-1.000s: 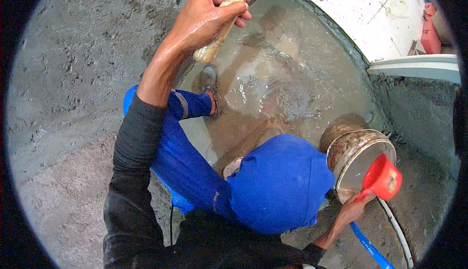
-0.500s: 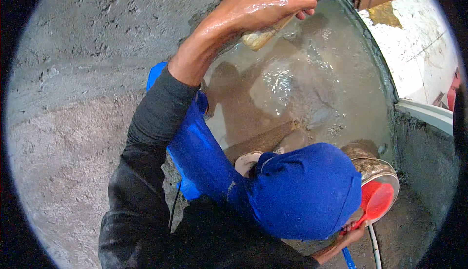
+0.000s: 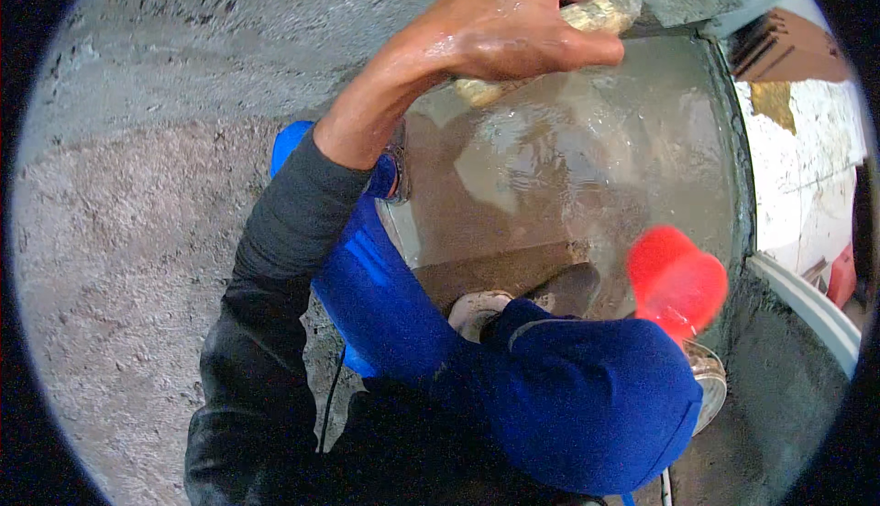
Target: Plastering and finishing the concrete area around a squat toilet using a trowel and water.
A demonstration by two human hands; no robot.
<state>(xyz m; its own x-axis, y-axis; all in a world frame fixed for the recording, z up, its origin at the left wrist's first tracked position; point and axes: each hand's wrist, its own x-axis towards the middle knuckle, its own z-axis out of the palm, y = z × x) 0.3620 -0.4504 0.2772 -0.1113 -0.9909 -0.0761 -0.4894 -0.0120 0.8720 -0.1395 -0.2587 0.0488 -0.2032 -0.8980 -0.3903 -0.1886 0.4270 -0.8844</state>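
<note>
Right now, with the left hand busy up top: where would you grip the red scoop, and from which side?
The red scoop is motion-blurred; only its rounded bowl shows, raised over the wet floor. Its lower end runs down behind the blue trouser knee, so the handle probably lies there. Grip that lower end, coming from below on the right. The left hand holds a sponge.

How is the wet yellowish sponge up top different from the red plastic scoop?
The wet yellowish sponge is pale, muddy and squeezed in the left hand against the grey cement edge; the red plastic scoop is bright, smooth and blurred. The sponge sits at the top of the picture, the scoop lower right by the blue trouser knee. The hand holding the scoop is hidden. Both hang over the wet grey surface.
</note>
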